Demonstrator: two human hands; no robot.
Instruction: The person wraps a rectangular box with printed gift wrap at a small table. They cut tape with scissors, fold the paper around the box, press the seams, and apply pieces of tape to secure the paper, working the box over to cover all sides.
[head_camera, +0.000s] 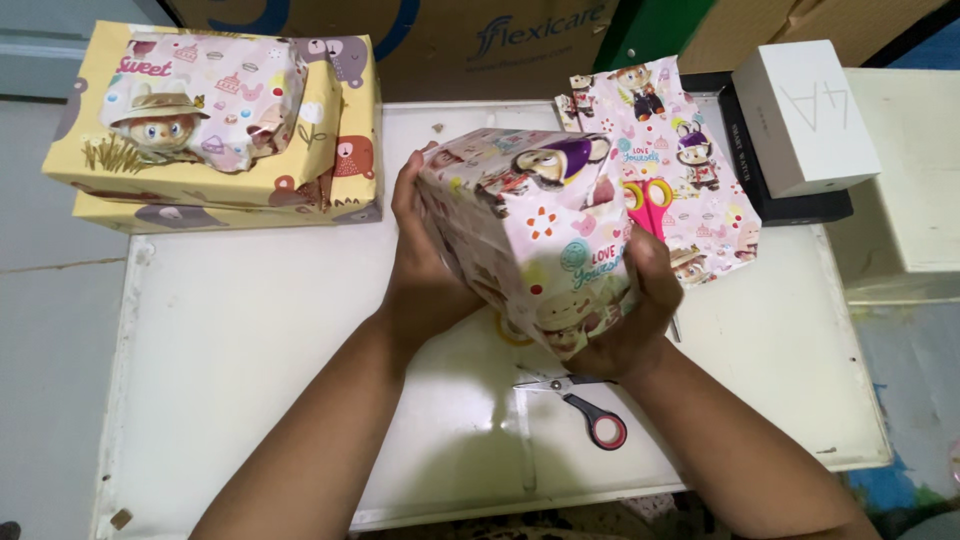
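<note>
I hold a box wrapped in pink cartoon-print paper tilted above a white table. My left hand grips its left side, fingers curled over the top corner. My right hand cups its lower right side. A loose sheet of the same pink paper lies just behind the box. A pair of pink-and-yellow-handled scissors rests on that sheet. Small scissors with a red-and-grey handle lie on the table under my right wrist.
A pink wrapped parcel sits on stacked yellow wrapped boxes at the back left. At the back right a white box stands on a flat black box. Cardboard cartons line the back. Grey floor lies left.
</note>
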